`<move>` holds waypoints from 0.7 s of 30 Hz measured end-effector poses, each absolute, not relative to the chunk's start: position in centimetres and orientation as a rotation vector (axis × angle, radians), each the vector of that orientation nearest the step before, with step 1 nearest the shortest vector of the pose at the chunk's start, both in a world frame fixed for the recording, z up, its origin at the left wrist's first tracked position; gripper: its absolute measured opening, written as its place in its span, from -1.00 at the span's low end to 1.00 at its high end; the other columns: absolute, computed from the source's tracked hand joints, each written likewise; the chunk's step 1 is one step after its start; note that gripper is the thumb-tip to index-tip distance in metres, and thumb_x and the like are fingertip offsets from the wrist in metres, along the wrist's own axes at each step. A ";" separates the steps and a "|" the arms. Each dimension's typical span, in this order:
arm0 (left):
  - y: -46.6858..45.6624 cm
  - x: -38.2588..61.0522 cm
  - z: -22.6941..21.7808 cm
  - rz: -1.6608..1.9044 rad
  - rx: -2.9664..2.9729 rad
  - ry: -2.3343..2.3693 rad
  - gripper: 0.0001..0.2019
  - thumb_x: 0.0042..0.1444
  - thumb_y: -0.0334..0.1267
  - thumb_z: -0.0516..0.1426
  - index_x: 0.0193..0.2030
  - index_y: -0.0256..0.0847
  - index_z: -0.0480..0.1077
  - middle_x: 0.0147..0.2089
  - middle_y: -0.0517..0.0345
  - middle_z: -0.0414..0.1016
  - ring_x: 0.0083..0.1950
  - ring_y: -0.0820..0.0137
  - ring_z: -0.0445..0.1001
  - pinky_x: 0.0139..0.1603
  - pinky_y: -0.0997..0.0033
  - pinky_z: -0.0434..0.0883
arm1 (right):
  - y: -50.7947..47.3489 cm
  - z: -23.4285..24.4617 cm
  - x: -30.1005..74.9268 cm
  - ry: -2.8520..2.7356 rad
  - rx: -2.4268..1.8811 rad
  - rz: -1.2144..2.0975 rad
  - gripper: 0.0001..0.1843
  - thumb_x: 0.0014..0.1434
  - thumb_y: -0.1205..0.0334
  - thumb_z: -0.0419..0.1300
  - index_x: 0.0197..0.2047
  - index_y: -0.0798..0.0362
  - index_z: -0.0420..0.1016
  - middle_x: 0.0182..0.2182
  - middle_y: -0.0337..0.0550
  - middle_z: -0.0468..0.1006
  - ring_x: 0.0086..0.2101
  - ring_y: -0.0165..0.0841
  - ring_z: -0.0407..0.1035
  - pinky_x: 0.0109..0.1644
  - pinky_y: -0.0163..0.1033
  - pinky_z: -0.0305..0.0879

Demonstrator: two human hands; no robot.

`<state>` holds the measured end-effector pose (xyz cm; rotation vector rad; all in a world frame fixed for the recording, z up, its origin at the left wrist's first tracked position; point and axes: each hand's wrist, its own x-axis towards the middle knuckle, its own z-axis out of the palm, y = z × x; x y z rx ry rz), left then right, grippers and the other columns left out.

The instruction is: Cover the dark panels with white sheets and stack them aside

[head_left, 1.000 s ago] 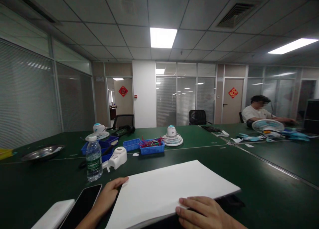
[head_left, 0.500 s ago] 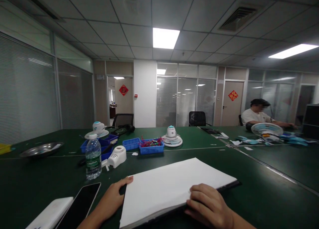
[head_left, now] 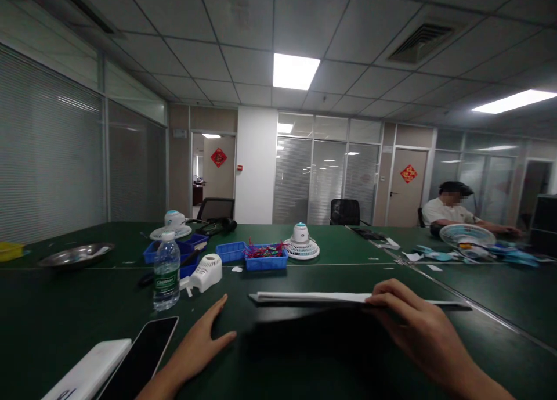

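A sketch pad (head_left: 313,297) with white pages and a dark cover is seen almost edge-on above the green table (head_left: 209,377). My right hand (head_left: 420,324) grips it near its right part, fingers on top and the thumb side hidden beneath. Apart from the pad, my left hand (head_left: 195,345) is held over the table with thumb and fingers spread, and nothing is in it. Left of that hand lie a black-screened phone (head_left: 141,356) and a white slab-shaped device (head_left: 89,368). A water bottle (head_left: 166,275) stands upright beyond them.
Blue trays (head_left: 266,263), one with red wired parts, sit mid-table beside a white fan part (head_left: 208,272) and a small fan (head_left: 301,243). A metal dish (head_left: 76,255) lies far left. At the right, a person (head_left: 450,211) sits behind a fan guard (head_left: 467,235).
The pad has tipped from showing its white page to edge-on and shifted right. My left hand has let go of its left edge; my right hand has risen with it.
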<state>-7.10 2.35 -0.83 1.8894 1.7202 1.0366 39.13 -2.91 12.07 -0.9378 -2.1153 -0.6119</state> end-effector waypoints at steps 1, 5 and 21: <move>2.3 -7.1 -0.9 1.021 1.893 1.730 -0.06 0.01 0.05 0.26 0.48 -0.26 0.05 0.51 -0.09 0.12 0.47 0.07 0.20 0.47 0.07 0.16 | -3.3 12.9 40.0 -2.130 -0.992 -0.639 -0.80 0.39 0.14 0.08 -0.07 -0.08 0.52 -0.15 -0.15 0.54 -0.30 -0.42 0.50 -0.25 -0.35 0.43; 2.2 -7.2 -0.9 0.990 1.903 1.743 -0.05 0.02 0.07 0.24 0.49 -0.25 0.02 0.52 -0.09 0.08 0.48 0.08 0.18 0.48 0.06 0.14 | -3.2 15.3 43.6 -2.157 -1.221 -0.811 -0.76 0.36 0.04 0.07 -0.08 -0.15 0.54 -0.15 -0.21 0.56 -0.37 -0.37 0.51 -0.34 -0.27 0.41; 2.0 -6.9 -0.3 0.913 1.885 1.785 -0.11 0.04 0.11 0.18 0.45 -0.27 0.11 0.44 -0.11 0.26 0.42 0.09 0.29 0.42 0.10 0.25 | 5.4 17.2 51.3 -2.171 -1.904 -0.886 -0.76 0.26 0.26 0.07 -0.19 0.06 0.57 -0.24 0.03 0.62 -0.22 -0.11 0.52 -0.25 -0.15 0.25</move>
